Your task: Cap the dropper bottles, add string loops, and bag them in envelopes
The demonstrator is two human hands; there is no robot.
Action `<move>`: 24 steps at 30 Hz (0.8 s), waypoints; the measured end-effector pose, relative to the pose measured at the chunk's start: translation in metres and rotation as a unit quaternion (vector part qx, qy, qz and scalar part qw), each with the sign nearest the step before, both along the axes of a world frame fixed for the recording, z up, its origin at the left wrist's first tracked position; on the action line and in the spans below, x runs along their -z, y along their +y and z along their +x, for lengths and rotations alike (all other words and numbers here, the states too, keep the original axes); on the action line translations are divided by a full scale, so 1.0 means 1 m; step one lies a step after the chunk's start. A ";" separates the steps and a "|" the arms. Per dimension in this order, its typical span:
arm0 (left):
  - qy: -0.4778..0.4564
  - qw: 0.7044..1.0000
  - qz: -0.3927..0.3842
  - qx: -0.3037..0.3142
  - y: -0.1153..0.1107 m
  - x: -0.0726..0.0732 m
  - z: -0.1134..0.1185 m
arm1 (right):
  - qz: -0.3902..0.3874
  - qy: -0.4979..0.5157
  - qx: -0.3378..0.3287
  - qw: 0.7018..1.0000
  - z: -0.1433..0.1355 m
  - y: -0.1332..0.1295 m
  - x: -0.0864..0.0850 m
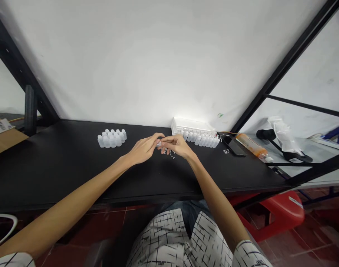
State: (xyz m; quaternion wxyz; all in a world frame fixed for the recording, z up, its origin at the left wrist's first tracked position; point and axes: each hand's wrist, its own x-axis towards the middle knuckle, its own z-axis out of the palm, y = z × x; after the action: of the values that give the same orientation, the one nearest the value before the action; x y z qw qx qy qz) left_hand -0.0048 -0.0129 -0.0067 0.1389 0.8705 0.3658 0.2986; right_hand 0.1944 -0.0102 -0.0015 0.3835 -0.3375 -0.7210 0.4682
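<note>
One small translucent piece [158, 144] is clamped between fingertips of the left hand [141, 150] and right hand [180, 145]; rounded frosted bottles [112, 141] stand left of it, a slanting bottle row [203, 141] right.

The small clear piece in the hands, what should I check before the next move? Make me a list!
1. Left hand and right hand both at the small clear piece: ok.
2. Piece fully in sight: not ok, fingers hide part.
3. Piece shut tight: cannot tell, too small.
4. Left bottle group standing: ok.
5. Right bottle row apart from the hands: ok.
6. Curly white bits away from the hands: not ok, some are close.
</note>
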 end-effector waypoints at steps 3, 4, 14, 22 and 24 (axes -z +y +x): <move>0.009 1.000 0.019 -0.011 0.000 0.000 0.001 | 0.002 0.001 0.005 1.000 0.000 0.000 -0.001; 0.013 1.000 0.025 -0.012 0.000 0.001 0.001 | 0.004 0.002 0.009 1.000 0.000 0.000 -0.001; 0.029 0.998 0.053 -0.009 0.000 0.004 0.001 | -0.003 0.012 0.017 1.000 -0.003 0.001 0.001; -0.051 0.998 -0.001 0.023 0.002 0.002 0.002 | -0.019 0.028 0.018 0.999 -0.005 -0.001 0.002; -0.068 0.997 -0.025 0.023 0.002 0.001 0.002 | -0.021 0.029 0.020 0.999 -0.006 -0.002 0.003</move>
State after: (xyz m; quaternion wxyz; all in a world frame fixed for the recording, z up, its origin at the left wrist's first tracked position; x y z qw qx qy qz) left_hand -0.0025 -0.0107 -0.0080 0.1921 0.8527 0.3425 0.3445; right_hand 0.1883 -0.0117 -0.0046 0.4063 -0.3464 -0.6925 0.4851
